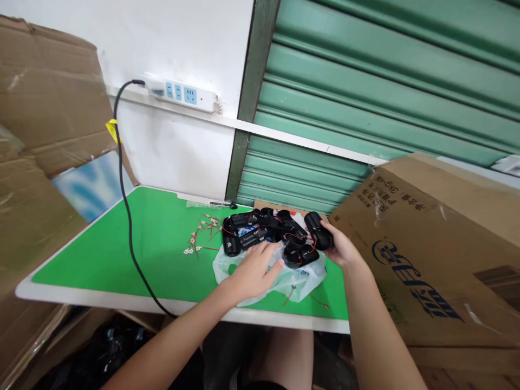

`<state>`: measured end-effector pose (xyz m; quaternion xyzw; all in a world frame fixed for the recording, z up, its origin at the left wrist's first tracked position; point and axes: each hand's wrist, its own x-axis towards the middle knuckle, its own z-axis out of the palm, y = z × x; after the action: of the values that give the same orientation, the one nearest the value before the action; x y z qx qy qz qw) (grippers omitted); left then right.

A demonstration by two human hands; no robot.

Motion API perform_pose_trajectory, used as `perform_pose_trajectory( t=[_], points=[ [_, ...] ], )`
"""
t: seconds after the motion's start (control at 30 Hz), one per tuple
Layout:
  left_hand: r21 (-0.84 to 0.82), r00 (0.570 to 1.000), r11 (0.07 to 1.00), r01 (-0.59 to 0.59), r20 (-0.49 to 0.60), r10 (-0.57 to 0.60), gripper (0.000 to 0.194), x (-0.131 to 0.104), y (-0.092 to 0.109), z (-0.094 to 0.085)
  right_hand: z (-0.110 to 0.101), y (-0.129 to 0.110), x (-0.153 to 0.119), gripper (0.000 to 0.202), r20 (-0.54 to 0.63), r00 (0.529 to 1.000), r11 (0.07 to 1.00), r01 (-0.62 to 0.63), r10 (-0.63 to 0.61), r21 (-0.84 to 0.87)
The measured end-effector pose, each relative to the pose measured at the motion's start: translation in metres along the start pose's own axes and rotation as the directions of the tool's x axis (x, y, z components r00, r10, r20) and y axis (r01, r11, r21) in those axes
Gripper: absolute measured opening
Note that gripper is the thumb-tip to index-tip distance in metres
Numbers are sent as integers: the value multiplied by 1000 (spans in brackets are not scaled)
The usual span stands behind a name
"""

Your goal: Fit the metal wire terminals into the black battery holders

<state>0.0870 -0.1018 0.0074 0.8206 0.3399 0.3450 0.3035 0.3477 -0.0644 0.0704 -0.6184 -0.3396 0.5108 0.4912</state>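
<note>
A heap of black plastic casings with thin red wires (pixel 252 236) lies on a white plastic bag (pixel 298 284) on the green tabletop (pixel 150 254). My left hand (pixel 255 271) rests over the bag at the heap's near side. Its fingers are stretched out and it grips nothing. On the right, my right hand (pixel 340 245) is closed around a black casing (pixel 318 230), lifted at the heap's edge. Another black casing (pixel 300 254) lies between my two hands. Small white pieces with red wires (pixel 197 238) are scattered left of the heap.
A large cardboard box (pixel 406 260) stands close on the right, with more cardboard (pixel 44 108) at the left. A black cable (pixel 129 216) runs from the power strip (pixel 182 93) across the table. Behind is a green roller shutter (pixel 345 86).
</note>
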Motion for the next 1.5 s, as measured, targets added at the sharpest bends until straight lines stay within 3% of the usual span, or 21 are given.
perform_pose_trajectory(
  t=[0.13,0.23,0.33,0.4,0.53,0.6,0.7,0.83,0.93,1.1,1.2,1.3,1.37,1.4,1.5],
  points=[
    [-106,999,993,51,-5,-52,39,2,-12,-15,-16,10,1,24,20,1000,990,2,-5,141],
    [-186,993,979,79,-75,-95,35,9,-28,-23,-23,16,-4,27,-27,999,969,51,-46,243],
    [-258,975,960,113,-156,-157,32,16,-39,-27,-22,15,-8,32,-49,989,971,143,-136,192],
    [-256,976,963,82,-176,-130,29,21,-38,-27,-16,9,-11,36,-54,984,981,174,-169,92],
    [-95,986,987,-128,-120,116,24,32,-14,-16,6,-12,-19,37,-77,970,972,224,-229,-68],
    [-19,978,983,-181,-111,178,31,42,1,-5,19,-22,-24,37,-39,968,966,243,-247,-93],
    [58,984,990,-128,-120,135,41,62,11,13,28,-30,-28,36,20,969,967,248,-247,-55],
    [57,998,998,-17,-57,20,19,74,0,29,18,-23,-23,36,-21,976,963,219,-219,155],
    [-60,993,998,-9,-118,2,14,70,-14,30,1,-10,-16,31,-81,983,961,180,-167,210],
    [-114,985,988,-109,-146,91,18,60,-18,25,-10,1,-16,31,-86,978,949,203,-187,242],
    [-110,978,980,-166,-145,149,28,59,-13,15,-4,-9,-25,35,-33,977,960,214,-211,182],
    [-218,963,964,-150,-253,92,25,60,-15,-3,10,-27,-37,46,91,978,980,185,-190,69],
    [-437,952,897,-65,-298,-77,23,66,-24,-17,25,-36,-42,55,196,966,986,166,-167,19],
    [-592,939,806,-8,-281,-198,23,69,-30,-23,35,-39,-43,56,253,957,989,144,-144,17],
    [-929,869,365,64,-129,-478,16,81,-55,-43,71,-39,-41,52,415,908,997,34,-62,75]
  ],
)
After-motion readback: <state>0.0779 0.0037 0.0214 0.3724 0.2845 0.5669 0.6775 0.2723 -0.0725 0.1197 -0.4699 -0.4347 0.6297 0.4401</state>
